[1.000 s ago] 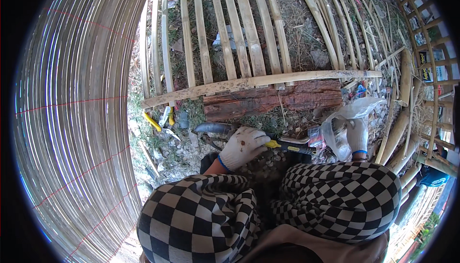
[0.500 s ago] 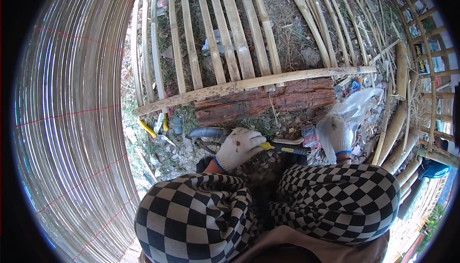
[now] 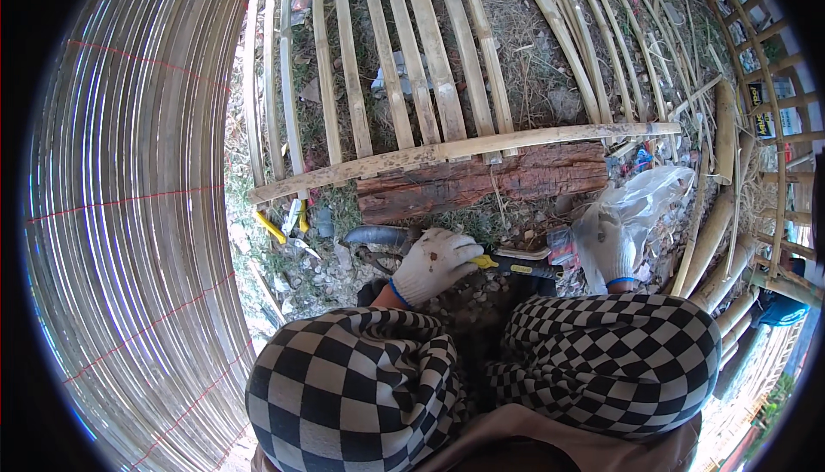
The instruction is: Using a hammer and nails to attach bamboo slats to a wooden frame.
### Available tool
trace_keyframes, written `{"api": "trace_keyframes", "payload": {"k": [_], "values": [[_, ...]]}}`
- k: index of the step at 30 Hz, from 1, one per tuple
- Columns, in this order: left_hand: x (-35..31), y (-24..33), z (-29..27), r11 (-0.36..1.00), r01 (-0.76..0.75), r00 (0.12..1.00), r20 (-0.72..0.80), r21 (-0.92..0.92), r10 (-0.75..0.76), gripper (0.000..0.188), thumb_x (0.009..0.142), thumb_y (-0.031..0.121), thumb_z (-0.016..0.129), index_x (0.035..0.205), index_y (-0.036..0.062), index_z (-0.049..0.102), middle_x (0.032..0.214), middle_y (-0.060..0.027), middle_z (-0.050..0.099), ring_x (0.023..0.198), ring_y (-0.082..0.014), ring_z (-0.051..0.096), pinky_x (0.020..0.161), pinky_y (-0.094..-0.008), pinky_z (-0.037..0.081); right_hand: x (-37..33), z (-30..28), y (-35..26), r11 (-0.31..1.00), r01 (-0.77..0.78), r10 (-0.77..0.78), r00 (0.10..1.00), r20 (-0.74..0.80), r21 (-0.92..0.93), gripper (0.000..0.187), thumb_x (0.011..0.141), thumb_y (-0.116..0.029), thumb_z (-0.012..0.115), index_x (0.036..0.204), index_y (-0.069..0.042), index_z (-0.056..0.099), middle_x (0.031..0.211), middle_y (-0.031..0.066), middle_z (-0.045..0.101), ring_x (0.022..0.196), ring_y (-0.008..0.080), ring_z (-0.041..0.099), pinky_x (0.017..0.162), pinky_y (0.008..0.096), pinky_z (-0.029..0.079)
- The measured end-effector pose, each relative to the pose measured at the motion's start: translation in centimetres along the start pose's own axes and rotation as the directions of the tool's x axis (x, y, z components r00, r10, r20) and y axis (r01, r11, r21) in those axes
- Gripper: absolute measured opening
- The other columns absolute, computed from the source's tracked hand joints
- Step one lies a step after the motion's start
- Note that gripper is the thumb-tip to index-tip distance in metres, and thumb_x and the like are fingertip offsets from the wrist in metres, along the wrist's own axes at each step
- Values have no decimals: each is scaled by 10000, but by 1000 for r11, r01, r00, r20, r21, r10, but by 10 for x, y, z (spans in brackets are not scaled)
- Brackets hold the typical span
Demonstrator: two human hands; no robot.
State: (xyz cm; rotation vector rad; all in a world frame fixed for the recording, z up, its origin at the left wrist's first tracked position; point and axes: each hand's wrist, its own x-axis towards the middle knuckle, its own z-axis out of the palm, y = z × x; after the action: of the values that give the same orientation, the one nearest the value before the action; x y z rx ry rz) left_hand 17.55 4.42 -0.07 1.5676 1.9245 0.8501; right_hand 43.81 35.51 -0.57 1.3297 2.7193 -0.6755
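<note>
My left hand (image 3: 436, 266), in a white knitted glove with a stain on its back, is closed on a tool with a black-and-yellow handle (image 3: 526, 266). The handle sticks out to the right beyond the fingers; the tool's other end is partly hidden by the hand. Just past that hand lies a dark, curved, blade-like piece (image 3: 375, 235). My right hand (image 3: 612, 253), gloved alike, is inside a crumpled clear plastic bag (image 3: 657, 193). Plastic blurs its fingers, so I cannot tell their grip.
Ahead lies a reddish, rough timber block (image 3: 481, 182) under a long split-bamboo crosspiece (image 3: 464, 150) with several slats (image 3: 400, 85). Yellow-handled pliers or cutters (image 3: 288, 223) rest at left, near a tall bamboo screen (image 3: 137, 214). Thick bamboo poles (image 3: 711, 231) lie at right.
The whole view has shifted slightly. Both hands hold nearly the same places, the left on the tool and the right in the bag.
</note>
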Motion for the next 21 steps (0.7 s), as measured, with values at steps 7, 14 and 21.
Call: {"api": "trace_keyframes", "payload": {"k": [7,14,21], "values": [[-3,-3,3,1000,-26,998,-62,0,26,300,962,253,773,1241,149,737,1196,-41,740,1126,-305,697,1040,-463,497,-3,-6,14,988,-70,68,998,16,139,282,865,-253,801,1023,-19,808,957,205,783,859,363,763,778,445,580],[-6,-1,-2,1000,-1,999,-51,-8,0,331,942,261,800,1248,153,737,1206,-41,741,1160,-309,692,1049,-471,493,-12,-27,34,961,-62,85,994,-74,269,213,853,-101,795,1045,-9,804,941,124,803,856,217,760,821,367,585],[-6,1,-13,997,-10,988,-152,-72,-1,368,913,241,838,1258,148,752,1227,-61,752,1165,-325,700,1049,-479,501,-19,-73,42,918,-233,277,956,-100,320,32,913,-10,698,901,14,681,832,96,730,748,146,693,695,343,568]]}}
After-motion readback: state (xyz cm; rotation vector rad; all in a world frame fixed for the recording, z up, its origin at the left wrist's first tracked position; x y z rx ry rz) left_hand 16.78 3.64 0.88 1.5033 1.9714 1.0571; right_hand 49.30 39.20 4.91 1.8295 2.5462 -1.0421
